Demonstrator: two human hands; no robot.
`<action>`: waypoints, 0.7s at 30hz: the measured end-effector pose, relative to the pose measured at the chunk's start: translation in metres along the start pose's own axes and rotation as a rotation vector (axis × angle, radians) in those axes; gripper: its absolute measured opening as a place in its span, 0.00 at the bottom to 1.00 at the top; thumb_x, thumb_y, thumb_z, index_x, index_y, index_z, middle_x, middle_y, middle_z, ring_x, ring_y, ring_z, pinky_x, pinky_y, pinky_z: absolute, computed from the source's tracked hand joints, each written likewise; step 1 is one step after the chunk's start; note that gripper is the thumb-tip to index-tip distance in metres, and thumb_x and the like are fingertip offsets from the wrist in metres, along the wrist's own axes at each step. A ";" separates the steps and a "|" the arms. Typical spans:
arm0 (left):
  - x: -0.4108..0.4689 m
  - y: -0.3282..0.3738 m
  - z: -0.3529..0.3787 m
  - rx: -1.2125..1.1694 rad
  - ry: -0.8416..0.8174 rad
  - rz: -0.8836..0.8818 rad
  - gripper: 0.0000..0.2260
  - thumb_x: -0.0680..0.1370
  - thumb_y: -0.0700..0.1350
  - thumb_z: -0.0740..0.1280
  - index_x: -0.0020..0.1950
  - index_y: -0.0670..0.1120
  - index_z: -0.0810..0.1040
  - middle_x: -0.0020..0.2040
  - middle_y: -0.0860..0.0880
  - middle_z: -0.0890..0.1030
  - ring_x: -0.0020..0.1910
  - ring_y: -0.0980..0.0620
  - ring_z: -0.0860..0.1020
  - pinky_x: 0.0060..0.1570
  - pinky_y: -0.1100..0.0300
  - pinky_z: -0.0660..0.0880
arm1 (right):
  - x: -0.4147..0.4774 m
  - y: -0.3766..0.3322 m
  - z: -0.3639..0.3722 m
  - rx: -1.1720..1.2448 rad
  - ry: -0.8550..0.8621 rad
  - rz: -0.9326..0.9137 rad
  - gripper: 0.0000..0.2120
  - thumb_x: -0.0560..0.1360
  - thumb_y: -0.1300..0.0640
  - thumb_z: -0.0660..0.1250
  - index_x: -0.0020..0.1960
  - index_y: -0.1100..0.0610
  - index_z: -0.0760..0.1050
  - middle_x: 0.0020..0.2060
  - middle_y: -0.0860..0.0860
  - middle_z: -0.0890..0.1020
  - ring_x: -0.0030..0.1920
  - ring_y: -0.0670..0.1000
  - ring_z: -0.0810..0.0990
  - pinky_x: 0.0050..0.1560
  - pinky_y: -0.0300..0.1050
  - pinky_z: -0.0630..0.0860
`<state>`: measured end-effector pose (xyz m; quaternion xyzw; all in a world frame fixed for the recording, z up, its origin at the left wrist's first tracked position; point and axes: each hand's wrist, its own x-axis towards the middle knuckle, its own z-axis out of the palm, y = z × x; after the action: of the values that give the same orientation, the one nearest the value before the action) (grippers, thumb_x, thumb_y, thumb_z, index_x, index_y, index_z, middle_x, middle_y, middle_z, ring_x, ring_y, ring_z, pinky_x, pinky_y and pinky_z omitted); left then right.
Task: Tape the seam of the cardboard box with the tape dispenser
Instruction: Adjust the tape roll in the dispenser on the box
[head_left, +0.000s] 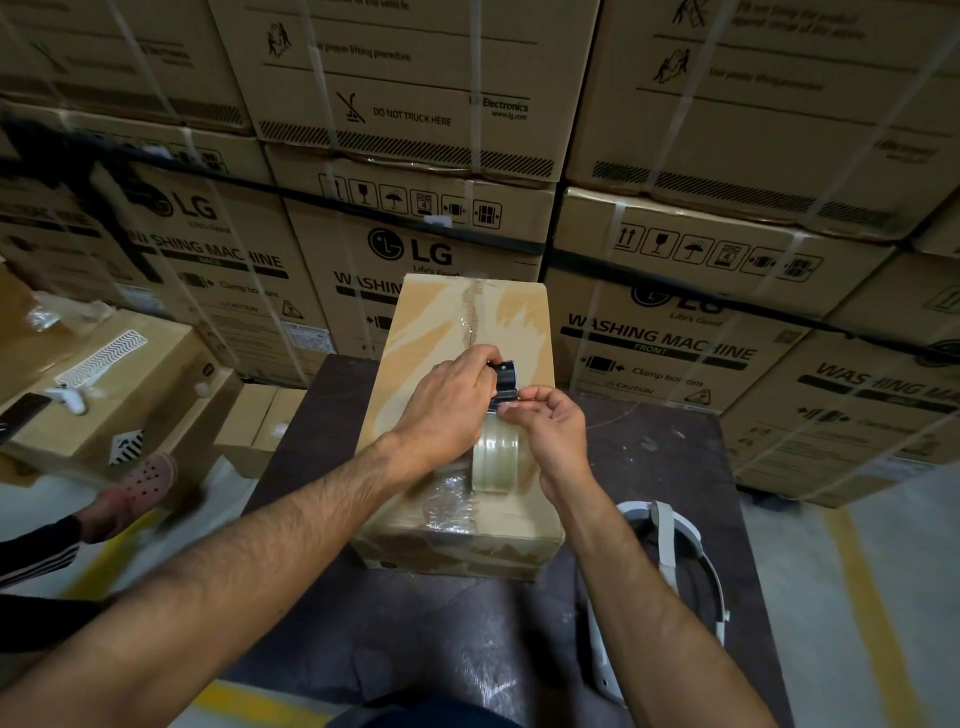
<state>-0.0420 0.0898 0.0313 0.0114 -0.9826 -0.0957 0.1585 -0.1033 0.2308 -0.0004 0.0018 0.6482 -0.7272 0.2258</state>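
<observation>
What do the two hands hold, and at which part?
Both hold the tape dispenser on the cardboard box: the left hand grips its black head, the right hand pinches just above the tape roll.

Both hands work the tape dispenser on the cardboard box: left hand gripping, right hand pinching.

left hand grips tape dispenser | right hand pinches it
</observation>
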 end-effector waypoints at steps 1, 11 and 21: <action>0.000 0.001 -0.001 0.000 -0.002 -0.004 0.09 0.78 0.35 0.69 0.57 0.38 0.78 0.68 0.43 0.75 0.53 0.44 0.79 0.52 0.50 0.76 | 0.000 0.000 0.001 -0.005 0.011 0.001 0.15 0.72 0.75 0.76 0.50 0.59 0.78 0.34 0.51 0.87 0.38 0.46 0.87 0.49 0.41 0.81; 0.002 0.005 0.002 -0.028 -0.004 -0.023 0.11 0.85 0.41 0.58 0.67 0.47 0.72 0.66 0.52 0.76 0.52 0.49 0.77 0.49 0.55 0.68 | -0.030 0.016 0.018 -0.746 0.346 -0.360 0.06 0.72 0.46 0.77 0.49 0.43 0.88 0.64 0.42 0.83 0.69 0.50 0.73 0.70 0.54 0.68; 0.008 0.007 -0.002 -0.176 -0.054 -0.183 0.13 0.86 0.43 0.52 0.69 0.53 0.66 0.60 0.53 0.77 0.47 0.49 0.77 0.49 0.53 0.70 | -0.024 0.034 0.025 -0.841 0.394 -0.494 0.10 0.73 0.46 0.78 0.53 0.45 0.89 0.67 0.44 0.82 0.71 0.52 0.72 0.70 0.55 0.67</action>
<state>-0.0486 0.0963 0.0368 0.0846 -0.9692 -0.1958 0.1230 -0.0628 0.2134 -0.0217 -0.1052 0.8954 -0.4217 -0.0973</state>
